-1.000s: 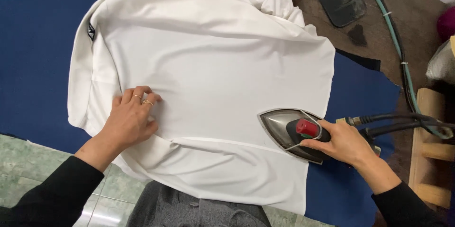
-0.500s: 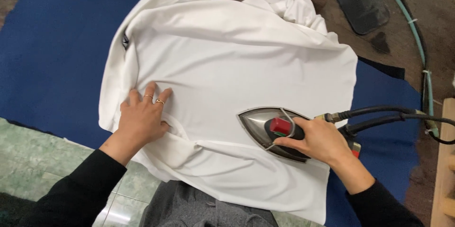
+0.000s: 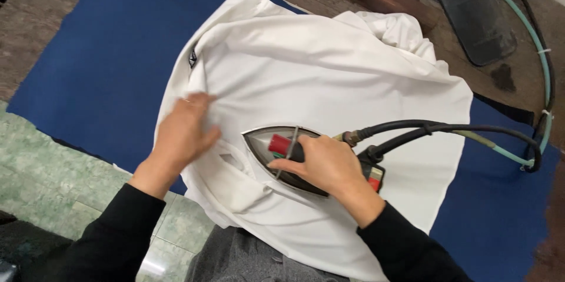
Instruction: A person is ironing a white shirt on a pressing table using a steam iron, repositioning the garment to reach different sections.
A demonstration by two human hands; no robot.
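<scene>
Iron (image 3: 276,155) under right hand (image 3: 326,164)

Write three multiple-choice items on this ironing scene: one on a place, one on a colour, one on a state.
1. Where does the iron sit?
A. on the white garment
B. on the bare wood
C. on the green tiles

2. What colour is the cloth under the garment?
A. red
B. dark blue
C. yellow

3. What is the right hand doing?
A. hanging free
B. gripping the iron's handle
C. holding the cable

Answers:
1 A, white fabric shows all round its soleplate.
2 B, blue shows on both sides.
3 B, its fingers wrap the handle while the left hand lies flat on the garment.
</scene>
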